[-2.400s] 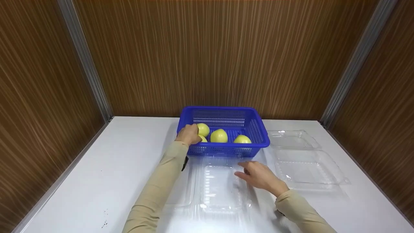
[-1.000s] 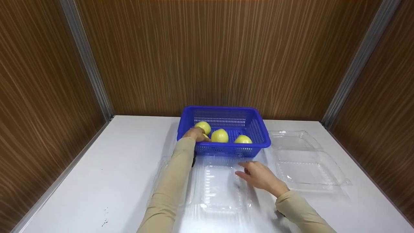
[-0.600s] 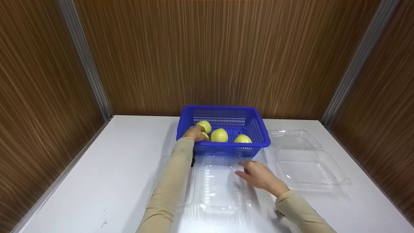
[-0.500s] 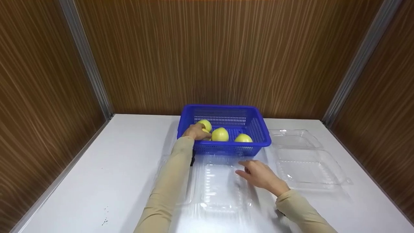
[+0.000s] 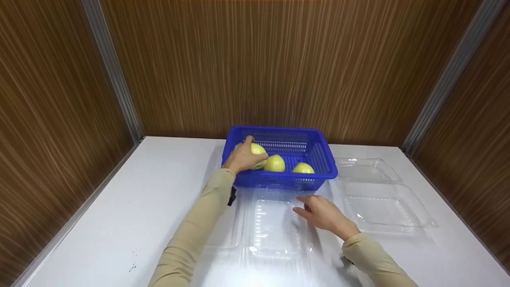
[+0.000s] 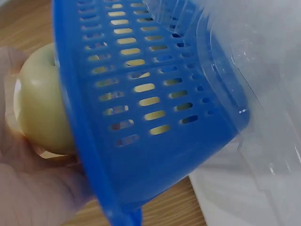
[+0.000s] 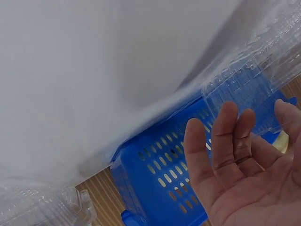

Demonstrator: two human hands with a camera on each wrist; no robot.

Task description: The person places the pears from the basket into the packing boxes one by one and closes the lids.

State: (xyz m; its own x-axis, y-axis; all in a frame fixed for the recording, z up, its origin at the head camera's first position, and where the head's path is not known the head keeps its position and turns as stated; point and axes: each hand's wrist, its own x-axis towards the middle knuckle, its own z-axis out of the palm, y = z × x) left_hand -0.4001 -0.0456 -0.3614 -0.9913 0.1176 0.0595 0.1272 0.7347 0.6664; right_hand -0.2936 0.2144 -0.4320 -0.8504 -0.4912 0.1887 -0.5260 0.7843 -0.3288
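At the left end of the blue plastic basket (image 5: 279, 181), my left hand (image 5: 241, 156) holds a yellow-green apple (image 5: 259, 149), thumb on the near side and fingers on the far side. The left wrist view has this apple (image 6: 44, 103) showing past the basket's rim. Two more apples, a middle one (image 5: 275, 163) and a right one (image 5: 303, 168), lie inside the basket. My right hand (image 5: 324, 213) hovers by the right side of a clear plastic clamshell container (image 5: 277, 231). Its fingers are loosely bent, and the right wrist view shows the palm holding nothing.
A second clear clamshell container (image 5: 384, 209) lies unfolded on the right of the white table (image 5: 131, 199), its far half beside the basket. Brown wood-grain panels (image 5: 255, 67) stand behind and on both sides. Small dark specks (image 5: 132, 267) mark the table at front left.
My left hand has gone from reaching down among the apples at the basket's left to holding one higher up. The right hand stays in place. The head view has shifted slightly.
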